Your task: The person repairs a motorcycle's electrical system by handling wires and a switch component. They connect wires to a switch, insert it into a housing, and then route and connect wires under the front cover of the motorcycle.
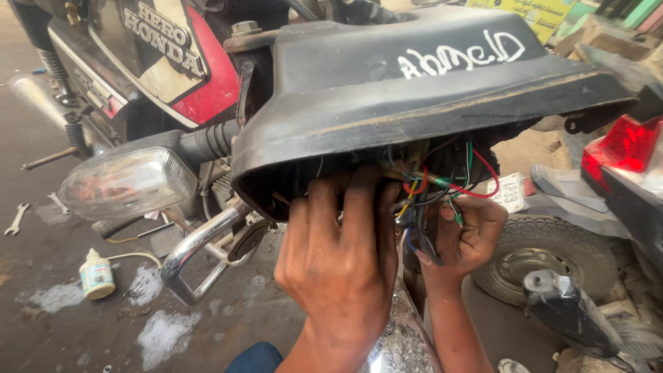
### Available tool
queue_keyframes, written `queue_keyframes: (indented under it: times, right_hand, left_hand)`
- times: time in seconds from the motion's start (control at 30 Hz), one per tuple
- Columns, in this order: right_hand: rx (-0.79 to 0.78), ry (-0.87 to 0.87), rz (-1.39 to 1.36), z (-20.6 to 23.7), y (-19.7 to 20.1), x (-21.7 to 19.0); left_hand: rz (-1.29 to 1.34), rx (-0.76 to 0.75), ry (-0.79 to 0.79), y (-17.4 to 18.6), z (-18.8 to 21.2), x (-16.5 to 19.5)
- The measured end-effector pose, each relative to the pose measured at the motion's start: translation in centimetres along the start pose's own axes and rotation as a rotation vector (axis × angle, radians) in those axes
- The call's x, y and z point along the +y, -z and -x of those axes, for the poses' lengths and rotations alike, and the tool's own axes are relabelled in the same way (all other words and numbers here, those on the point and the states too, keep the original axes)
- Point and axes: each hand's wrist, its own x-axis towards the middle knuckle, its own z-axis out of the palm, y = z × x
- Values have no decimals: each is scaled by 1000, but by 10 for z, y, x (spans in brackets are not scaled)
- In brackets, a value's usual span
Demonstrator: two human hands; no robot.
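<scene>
Here we press our left hand (pixel 343 259), fingers together, up into the black headlight cowl (pixel 387 103), while our right hand (pixel 463 238) pinches the coloured wires (pixel 435 190).

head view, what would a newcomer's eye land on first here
Two bare hands reach into a black motorcycle headlight cowl at centre: the left hand presses its underside, the right hand grips a tangle of coloured wires. A clear turn indicator juts out left.

Outdoor daylight, stained grey concrete floor (pixel 83 331) w/ white patches, spanner (pixel 15 220) and small white bottle (pixel 96 274) lying on it at left, spare tyre (pixel 552 255) and red tail lamp (pixel 621 148) at right.
</scene>
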Motion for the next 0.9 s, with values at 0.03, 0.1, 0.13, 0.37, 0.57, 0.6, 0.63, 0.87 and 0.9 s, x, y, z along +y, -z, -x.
queue_keyframes:
  times: [0.03,0.1,0.13,0.37,0.57,0.6,0.63,0.87,0.9]
  right_hand:
    - [8,1,2,0,0,1]
    - [20,2,5,-1,0,2]
    - [19,11,6,-1,1,3]
    - [28,39,43,0,-1,6]
    - [19,-60,-58,-2,-1,-3]
    - [14,-84,-75,-3,-1,-4]
    - [9,-90,-84,-4,-1,-5]
    - [-15,-96,-99,-4,0,-5]
    - [-18,-100,-104,-3,1,-4]
  left_hand:
    - [35,-2,-10,1,-1,0]
    - [104,-5,-26,4,-3,-1]
    - [140,-34,-25,5,-4,-2]
    - [367,-140,16,11,-9,-6]
    - [404,-151,74,7,-9,-6]
    - [396,-155,85,6,-9,-6]
    - [385,-155,87,6,-9,-6]
    - [341,-166,95,6,-18,0]
    - [363,-158,101,7,-20,-1]
